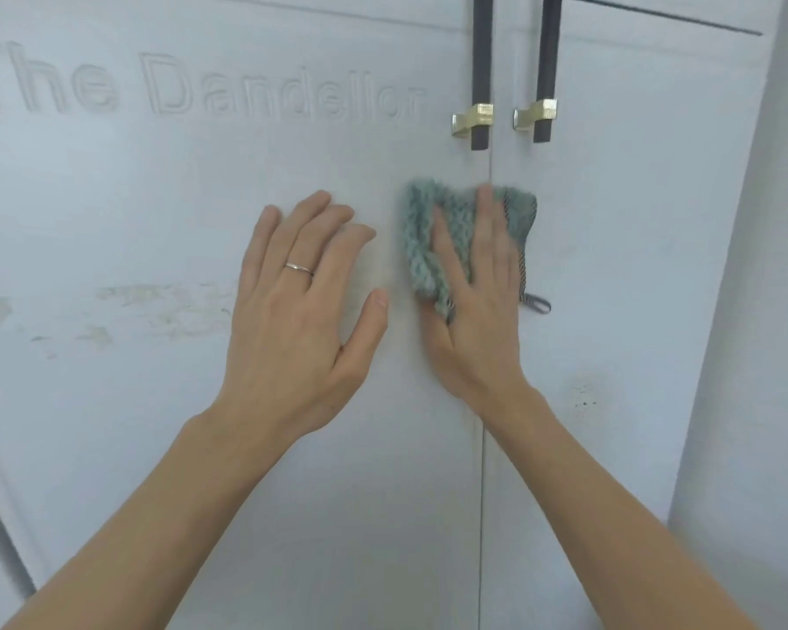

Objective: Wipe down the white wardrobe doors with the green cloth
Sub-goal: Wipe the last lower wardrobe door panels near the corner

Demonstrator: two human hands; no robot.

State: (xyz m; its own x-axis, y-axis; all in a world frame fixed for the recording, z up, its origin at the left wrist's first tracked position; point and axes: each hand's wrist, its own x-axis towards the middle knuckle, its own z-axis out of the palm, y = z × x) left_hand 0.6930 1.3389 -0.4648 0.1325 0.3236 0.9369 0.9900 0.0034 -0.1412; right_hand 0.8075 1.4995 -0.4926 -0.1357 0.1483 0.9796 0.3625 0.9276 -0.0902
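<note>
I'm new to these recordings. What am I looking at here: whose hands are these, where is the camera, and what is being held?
There is no machine here. One wide-angle camera sits on a person's head and looks forward and down, so both bare arms reach in from the bottom edge.

The surface in front is a pair of white wardrobe doors, closed, with a thin seam between them. Near the top are two dark bar handles on brass brackets. The left door carries raised lettering and some scuffed patches; the right door has a few dark specks.

The right hand presses a green cloth flat against the doors, over the seam, below the handles. The left hand, wearing a ring, lies with straight fingers against the left door and holds nothing.
</note>
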